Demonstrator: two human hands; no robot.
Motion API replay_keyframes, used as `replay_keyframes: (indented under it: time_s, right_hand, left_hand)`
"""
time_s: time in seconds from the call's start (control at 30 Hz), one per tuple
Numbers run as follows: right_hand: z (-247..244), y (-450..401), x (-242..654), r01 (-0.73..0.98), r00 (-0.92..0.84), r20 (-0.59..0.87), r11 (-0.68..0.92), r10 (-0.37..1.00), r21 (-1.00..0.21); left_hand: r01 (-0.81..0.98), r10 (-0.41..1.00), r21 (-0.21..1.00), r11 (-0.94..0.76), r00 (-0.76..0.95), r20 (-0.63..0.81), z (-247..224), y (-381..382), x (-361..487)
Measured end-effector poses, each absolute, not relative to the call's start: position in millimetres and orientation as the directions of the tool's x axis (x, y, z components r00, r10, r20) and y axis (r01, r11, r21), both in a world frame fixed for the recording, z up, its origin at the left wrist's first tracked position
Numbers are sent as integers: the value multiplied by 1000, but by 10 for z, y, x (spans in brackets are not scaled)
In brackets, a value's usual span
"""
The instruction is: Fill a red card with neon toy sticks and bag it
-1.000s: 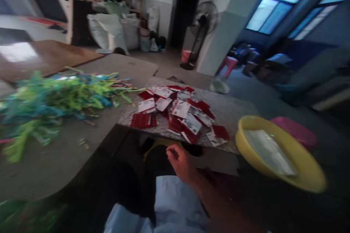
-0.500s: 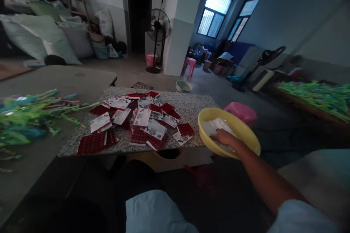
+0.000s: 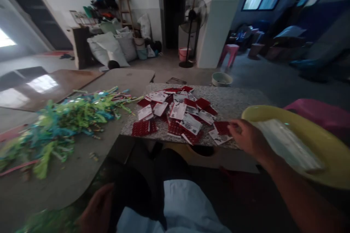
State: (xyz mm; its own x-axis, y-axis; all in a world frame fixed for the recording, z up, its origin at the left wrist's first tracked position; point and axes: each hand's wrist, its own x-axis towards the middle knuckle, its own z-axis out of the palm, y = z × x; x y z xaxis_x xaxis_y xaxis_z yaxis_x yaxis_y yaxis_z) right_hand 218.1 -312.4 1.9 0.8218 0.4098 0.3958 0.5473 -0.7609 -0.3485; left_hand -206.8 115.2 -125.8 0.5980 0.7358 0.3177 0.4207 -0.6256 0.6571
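Observation:
Red sheets and white printed cards lie in a loose pile on the speckled stone table. My right hand is at the table's right end, fingers bent at the edge of a red sheet; whether they grip it is unclear. Beside that hand, a yellow basin holds clear plastic packets. Low at the left, my left hand is blurred and dark near my knee, its fingers not readable.
Green and blue plastic strips with small pieces cover part of the grey table at left. A pink stool stands behind the basin. Farther back are a pale bowl, a fan and white sacks.
My right hand has moved out of the yellow basin, leftward to the red sheet at the table's edge. My left hand has come into view. The view has turned left.

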Motion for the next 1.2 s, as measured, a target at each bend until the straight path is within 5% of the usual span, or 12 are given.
replay_keyframes:
  time_s: [0.1,0.43,0.67,0.9,1.2]
  right_hand:
    - [-394,-2480,1961,764,643,463,-560,611,-321]
    - [-836,-507,1371,958,280,458,-216,844,-188]
    - [-1028,612,1284,956,291,228,-289,929,-42]
    - [-1092,690,1444,968,219,249,-243,943,68]
    - [-612,560,1487,931,318,201,-345,927,118]
  left_hand:
    - [331,661,670,-664,679,320,-1189,1054,-2035]
    - [297,713,729,-616,605,355,-916,893,-2331]
    - [331,800,775,-538,489,347,-955,684,-3039]
    - [472,916,785,-400,242,320,-1064,718,-4093]
    - [530,910,743,-409,180,373,-724,950,-4363]
